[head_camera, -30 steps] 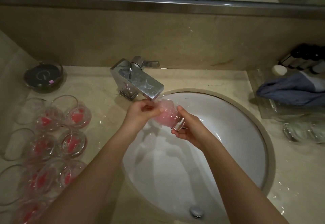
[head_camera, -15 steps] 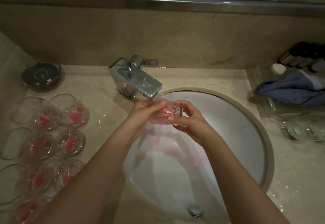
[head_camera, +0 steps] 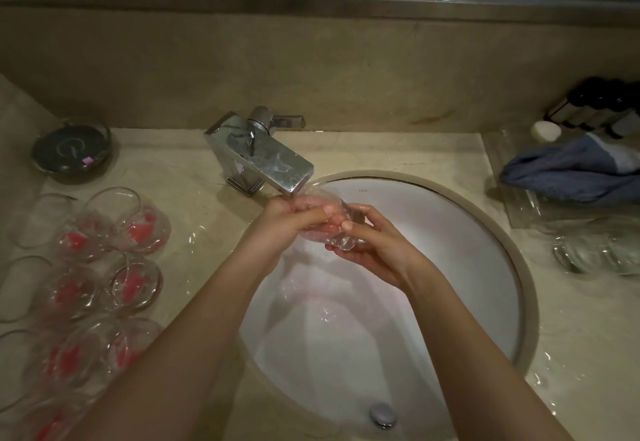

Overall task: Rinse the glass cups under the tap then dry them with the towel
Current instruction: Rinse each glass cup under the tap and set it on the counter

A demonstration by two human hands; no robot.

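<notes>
A clear glass cup point(head_camera: 337, 234) lies on its side just under the spout of the chrome tap point(head_camera: 263, 156), over the white sink point(head_camera: 467, 253). My left hand point(head_camera: 287, 218) wraps its mouth end, fingers over the top. My right hand point(head_camera: 374, 243) cups the base end from below, thumb on the glass. Pinkish water runs down the basin. Several glass cups with red residue point(head_camera: 138, 229) stand on the counter at the left. A blue-grey towel point(head_camera: 571, 170) lies at the right.
A round dark dish point(head_camera: 71, 151) sits at the back left. Clear glassware point(head_camera: 602, 250) stands right of the sink below the towel. Dark bottles point(head_camera: 602, 108) and a small white object point(head_camera: 547, 131) are at the back right. The drain stopper point(head_camera: 382, 414) is near the basin's front.
Both hands have turned the cup under the spout from tilted to lying sideways. The pink tint inside it has faded and pinkish water now spreads in the basin.
</notes>
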